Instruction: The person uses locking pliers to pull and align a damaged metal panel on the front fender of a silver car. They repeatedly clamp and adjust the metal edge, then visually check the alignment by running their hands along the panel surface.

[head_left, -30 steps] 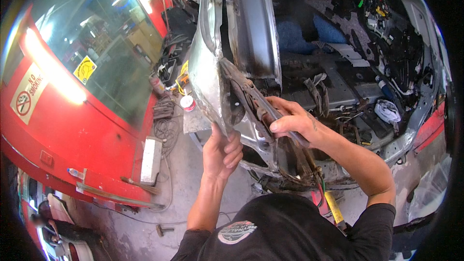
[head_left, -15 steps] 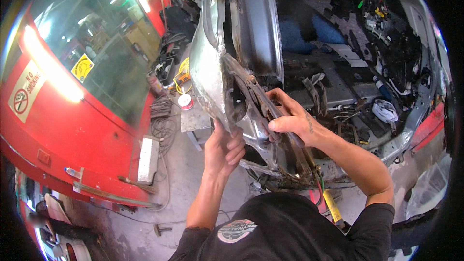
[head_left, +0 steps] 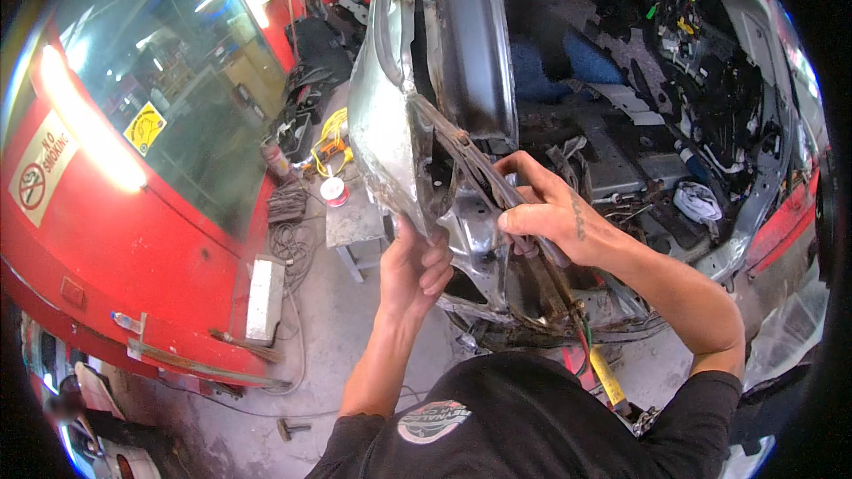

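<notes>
Plainly, in the head view, my left hand point(head_left: 414, 264) is curled closed around the lower tip of the silver panel point(head_left: 380, 160), presumably to steady it against the car body point(head_left: 479, 53). My right hand point(head_left: 552, 215) is wrapped around a long dark metal piece point(head_left: 455, 139), thumb on top, slanted probably because its far end meets the panel's edge; whether it's a tool or a strip, I can't quite tell. A surface point(head_left: 349, 229) stands to the left.

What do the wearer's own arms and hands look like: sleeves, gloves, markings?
Left hand and right hand ungloved; forearms bare, no watch visible. Short black sleeves, black shirt with a round, light emblem. Dark marking, apparently a tattoo, on the back of the right hand.
</notes>
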A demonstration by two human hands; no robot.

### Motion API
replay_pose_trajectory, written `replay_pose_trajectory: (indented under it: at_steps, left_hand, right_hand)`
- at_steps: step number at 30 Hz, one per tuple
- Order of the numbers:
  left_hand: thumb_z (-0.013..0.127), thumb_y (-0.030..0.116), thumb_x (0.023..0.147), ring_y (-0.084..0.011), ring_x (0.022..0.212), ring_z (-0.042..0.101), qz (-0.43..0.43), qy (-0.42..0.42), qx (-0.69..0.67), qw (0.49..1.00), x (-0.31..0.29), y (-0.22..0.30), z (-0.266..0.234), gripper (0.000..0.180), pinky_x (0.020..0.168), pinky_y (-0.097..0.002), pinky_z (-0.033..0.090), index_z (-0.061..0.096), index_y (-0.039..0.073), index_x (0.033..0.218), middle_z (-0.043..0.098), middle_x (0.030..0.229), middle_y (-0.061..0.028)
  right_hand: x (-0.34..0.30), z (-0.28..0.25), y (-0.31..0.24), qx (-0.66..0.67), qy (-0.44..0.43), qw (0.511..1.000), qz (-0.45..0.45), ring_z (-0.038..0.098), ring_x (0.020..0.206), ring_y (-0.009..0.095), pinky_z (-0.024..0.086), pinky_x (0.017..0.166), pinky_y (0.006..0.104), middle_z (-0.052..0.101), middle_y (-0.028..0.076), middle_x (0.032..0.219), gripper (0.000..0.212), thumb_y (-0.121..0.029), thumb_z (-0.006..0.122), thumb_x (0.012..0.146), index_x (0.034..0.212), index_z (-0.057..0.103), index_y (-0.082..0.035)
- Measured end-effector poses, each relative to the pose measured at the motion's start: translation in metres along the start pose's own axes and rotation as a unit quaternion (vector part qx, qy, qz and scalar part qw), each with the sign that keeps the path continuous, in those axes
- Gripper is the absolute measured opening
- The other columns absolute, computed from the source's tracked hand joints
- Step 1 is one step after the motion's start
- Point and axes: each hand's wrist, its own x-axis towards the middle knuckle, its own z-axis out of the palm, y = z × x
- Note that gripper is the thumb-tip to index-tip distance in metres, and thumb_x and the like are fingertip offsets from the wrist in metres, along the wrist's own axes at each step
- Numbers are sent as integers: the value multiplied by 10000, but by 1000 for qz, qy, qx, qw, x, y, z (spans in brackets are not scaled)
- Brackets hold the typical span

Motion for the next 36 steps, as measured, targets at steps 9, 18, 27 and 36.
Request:
replay_pose_trajectory:
  at_steps: [9, 18, 27, 36]
  left_hand:
    - [455, 653, 1018, -67, 453, 317, -13, 2, -23, 1000, -2, 0, 1, 598, 383, -214, 284, 496, 62, 941, 390, 691, 20]
    - [420, 602, 1054, -71, 388, 315, -2, 36, -50, 998, -4, 3, 5, 583, 331, -238, 296, 485, 43, 898, 407, 677, 12]
    - [425, 589, 1058, -74, 374, 316, 6, 33, -74, 997, -4, 0, 4, 574, 332, -242, 301, 495, 44, 893, 412, 664, 10]
    - [414, 571, 1070, -73, 366, 324, 32, 28, -93, 995, -5, -2, 5, 559, 330, -234, 292, 501, 47, 895, 407, 640, 13]
  right_hand:
    - [2, 4, 14, 72, -17, 997, 4, 565, 856, 166, 458, 769, 301, 608, 113, 958, 712, -260, 676, 829, 1433, 425, 21]
    - [3, -10, 21, 108, -51, 993, -6, 573, 888, 132, 456, 800, 271, 624, 64, 981, 652, -250, 667, 821, 1397, 533, 24]
    - [1, -45, -15, -77, -62, 995, 2, 617, 920, 162, 476, 853, 282, 697, 136, 1001, 713, -288, 686, 785, 1389, 560, 67]
    - [8, -57, -50, -104, -119, 987, 12, 577, 768, 124, 456, 686, 271, 652, 58, 874, 781, -311, 666, 757, 1417, 535, 86]
